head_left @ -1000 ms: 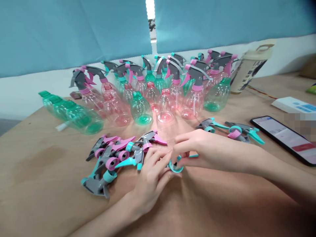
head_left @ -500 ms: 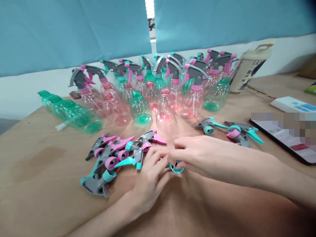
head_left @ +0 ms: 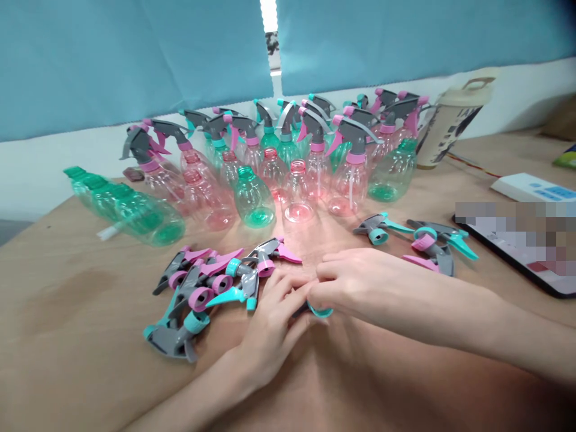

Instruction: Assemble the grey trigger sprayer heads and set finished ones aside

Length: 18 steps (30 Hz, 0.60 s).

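My left hand (head_left: 279, 327) is closed around a trigger spray head, mostly hidden by the fingers. Its turquoise collar (head_left: 320, 312) shows at the fingertips. Over that collar, my right hand (head_left: 346, 277) has its fingers curled and pressed together; whatever they pinch is hidden. Just left of my left hand lies a loose pile of grey trigger spray heads, some with pink collars (head_left: 201, 298) and some with turquoise collars (head_left: 196, 322). Beyond my right hand rest a turquoise-trimmed spray head (head_left: 374, 228) and a pink-trimmed one (head_left: 443, 259).
Behind the hands stand pink and green bottles, some open-necked like the green bottle (head_left: 254, 201), others with spray heads fitted. Green bottles (head_left: 148, 219) lie at left. At right are a phone (head_left: 508, 255), a white box (head_left: 531, 191) and a lidded cup (head_left: 450, 129).
My right fingers have come down lower over the turquoise collar, covering more of its opening. My left hand keeps its hold. The whole view has shifted slightly.
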Available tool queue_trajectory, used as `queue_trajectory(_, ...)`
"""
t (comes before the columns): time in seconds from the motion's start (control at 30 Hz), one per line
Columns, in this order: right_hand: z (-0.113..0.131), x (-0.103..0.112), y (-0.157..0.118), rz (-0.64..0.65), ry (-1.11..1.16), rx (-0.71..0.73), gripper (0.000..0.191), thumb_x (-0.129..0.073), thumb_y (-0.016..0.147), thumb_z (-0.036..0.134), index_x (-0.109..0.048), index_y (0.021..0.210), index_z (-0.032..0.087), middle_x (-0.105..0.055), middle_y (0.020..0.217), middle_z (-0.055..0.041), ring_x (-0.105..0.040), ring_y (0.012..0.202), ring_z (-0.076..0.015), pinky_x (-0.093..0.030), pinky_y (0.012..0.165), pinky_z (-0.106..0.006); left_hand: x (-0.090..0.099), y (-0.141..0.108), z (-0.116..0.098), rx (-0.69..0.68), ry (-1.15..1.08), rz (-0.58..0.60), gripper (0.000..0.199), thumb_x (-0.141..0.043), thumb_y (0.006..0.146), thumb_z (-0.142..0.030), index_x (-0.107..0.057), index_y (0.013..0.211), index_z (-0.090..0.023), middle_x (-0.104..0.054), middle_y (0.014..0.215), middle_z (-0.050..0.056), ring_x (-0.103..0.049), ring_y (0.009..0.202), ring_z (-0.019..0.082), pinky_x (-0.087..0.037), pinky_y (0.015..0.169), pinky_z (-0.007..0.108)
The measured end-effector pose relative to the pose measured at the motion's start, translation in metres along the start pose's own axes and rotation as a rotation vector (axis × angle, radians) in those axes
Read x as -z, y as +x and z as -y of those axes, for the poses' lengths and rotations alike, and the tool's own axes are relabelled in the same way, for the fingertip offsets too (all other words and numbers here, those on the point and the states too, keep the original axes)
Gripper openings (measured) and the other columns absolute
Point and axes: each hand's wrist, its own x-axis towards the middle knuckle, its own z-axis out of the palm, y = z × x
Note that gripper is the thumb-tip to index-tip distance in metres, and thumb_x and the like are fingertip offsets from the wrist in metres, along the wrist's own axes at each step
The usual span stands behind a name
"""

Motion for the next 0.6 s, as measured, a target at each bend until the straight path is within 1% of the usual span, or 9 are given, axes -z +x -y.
queue_trajectory(0.07, 0.002, -0.001, 0.000, 0.019, -0.060, 0.029, 0.025, -0.046, 0.085, 0.003, -0.065, 0.092, 0.016, -0.066, 0.088, -0.0049, -0.063, 0.077, -0.0158, -0.048, 0.072, -0.028, 0.000, 0.001, 0.000, 0.001, 0.002, 0.008, 0.008, -0.056, 0.087, -0.012, -0.059, 0.090, -0.019, -0.056, 0.098, 0.004, -0.047, 0.095, 0.021, -0.040, 0.085, 0.036)
queue_trajectory(0.2, 0.006, -0.006, 0.001, -0.034, -0.174, 0.016, 0.026, -0.043, 0.083, -0.002, -0.062, 0.095, 0.012, -0.066, 0.091, -0.0081, -0.063, 0.080, -0.0188, -0.050, 0.070, -0.031, 0.000, 0.001, -0.001, 0.001, 0.014, 0.015, 0.009, -0.052, 0.089, -0.013, -0.059, 0.087, -0.018, -0.056, 0.097, 0.004, -0.046, 0.093, 0.020, -0.040, 0.085, 0.035)
queue_trajectory(0.3, 0.008, -0.009, 0.002, -0.048, -0.209, 0.001, 0.027, -0.041, 0.082, -0.004, -0.061, 0.094, 0.011, -0.066, 0.091, -0.0088, -0.063, 0.078, -0.0187, -0.050, 0.068, -0.031, 0.000, 0.002, -0.001, -0.010, 0.015, 0.026, 0.010, -0.052, 0.090, -0.016, -0.060, 0.084, -0.018, -0.056, 0.096, 0.004, -0.047, 0.093, 0.021, -0.041, 0.085, 0.035)
queue_trajectory(0.43, 0.008, -0.001, 0.002, -0.022, -0.129, 0.013, 0.030, -0.041, 0.080, -0.006, -0.060, 0.092, 0.012, -0.066, 0.091, -0.0074, -0.062, 0.078, -0.0170, -0.050, 0.068, -0.029, 0.001, 0.003, -0.003, -0.009, 0.008, 0.021, 0.014, -0.051, 0.091, -0.021, -0.062, 0.083, -0.018, -0.058, 0.096, 0.005, -0.048, 0.093, 0.021, -0.042, 0.085, 0.036)
queue_trajectory(0.53, 0.010, 0.011, 0.000, 0.015, -0.014, -0.018, 0.031, -0.039, 0.079, -0.006, -0.061, 0.085, 0.015, -0.066, 0.089, -0.0052, -0.062, 0.079, -0.0161, -0.049, 0.070, -0.028, 0.001, 0.004, -0.008, -0.013, 0.009, 0.028, 0.013, -0.052, 0.091, -0.024, -0.062, 0.085, -0.018, -0.059, 0.095, 0.006, -0.048, 0.092, 0.022, -0.042, 0.083, 0.035)
queue_trajectory(0.6, 0.011, 0.015, -0.002, 0.024, 0.040, -0.041, 0.030, -0.039, 0.080, -0.004, -0.061, 0.082, 0.017, -0.066, 0.087, -0.0033, -0.062, 0.078, -0.0153, -0.048, 0.069, -0.027, 0.000, 0.004, -0.011, -0.024, -0.003, 0.034, 0.012, -0.053, 0.091, -0.024, -0.062, 0.086, -0.018, -0.059, 0.094, 0.006, -0.048, 0.091, 0.021, -0.043, 0.082, 0.034)
